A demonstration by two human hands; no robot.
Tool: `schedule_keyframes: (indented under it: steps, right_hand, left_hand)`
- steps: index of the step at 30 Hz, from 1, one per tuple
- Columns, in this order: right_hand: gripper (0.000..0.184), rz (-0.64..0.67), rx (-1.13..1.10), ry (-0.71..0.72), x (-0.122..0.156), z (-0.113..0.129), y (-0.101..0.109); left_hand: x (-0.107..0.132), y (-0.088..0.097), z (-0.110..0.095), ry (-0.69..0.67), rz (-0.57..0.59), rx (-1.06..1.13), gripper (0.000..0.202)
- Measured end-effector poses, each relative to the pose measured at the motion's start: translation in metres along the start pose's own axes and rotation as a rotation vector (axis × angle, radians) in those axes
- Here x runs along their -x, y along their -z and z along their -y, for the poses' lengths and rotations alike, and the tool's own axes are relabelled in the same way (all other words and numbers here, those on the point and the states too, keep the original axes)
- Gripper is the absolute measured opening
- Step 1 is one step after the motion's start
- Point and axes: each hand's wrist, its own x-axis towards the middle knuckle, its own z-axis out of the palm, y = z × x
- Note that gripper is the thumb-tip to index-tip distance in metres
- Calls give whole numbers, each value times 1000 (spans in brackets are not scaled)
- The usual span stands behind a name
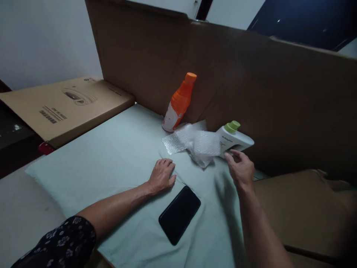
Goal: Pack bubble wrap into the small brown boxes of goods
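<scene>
Left hand (162, 175) is lying empty on green cloth (119, 149), likely for support; right hand (241, 167) is curving beside the white bottle (243, 140), grip unclear to me.

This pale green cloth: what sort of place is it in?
Probably a makeshift work spot indoors, though its exact use is unclear: the pale green cloth is spread out, a tall cardboard panel stands behind it, and a printed cardboard box lies beside it.

Green cloth (122, 149) carries phone (180, 215), bubble wrap (205, 143), orange bottle (180, 102) and white bottle (226, 139).
</scene>
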Motion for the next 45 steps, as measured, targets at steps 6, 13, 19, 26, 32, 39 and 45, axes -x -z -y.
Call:
schedule_keyframes:
  steps: [6, 13, 19, 26, 32, 39, 45]
  right_hand:
    - [60, 112, 269, 285, 43, 33, -46]
    - [63, 421, 452, 287, 16, 30, -104]
    - [65, 387, 497, 321, 14, 35, -80]
    - [54, 409, 549, 731, 48, 94, -100]
    - [34, 476, 472, 741, 31, 107, -131]
    - [30, 42, -240, 358, -39, 123, -116]
    - [42, -229, -527, -79, -116, 104, -74]
  left_hand:
    - [0, 1, -1, 7, 4, 8, 28]
    - [-1, 2, -1, -5, -2, -11, 25]
    - [-1, 1, 0, -4, 1, -4, 22]
    - [-1, 1, 0, -1, 4, 3, 24]
    - [0, 1, -1, -2, 0, 1, 22]
    - [-1, 0, 0, 0, 5, 13, 22]
    - [0, 1, 0, 2, 1, 17, 19]
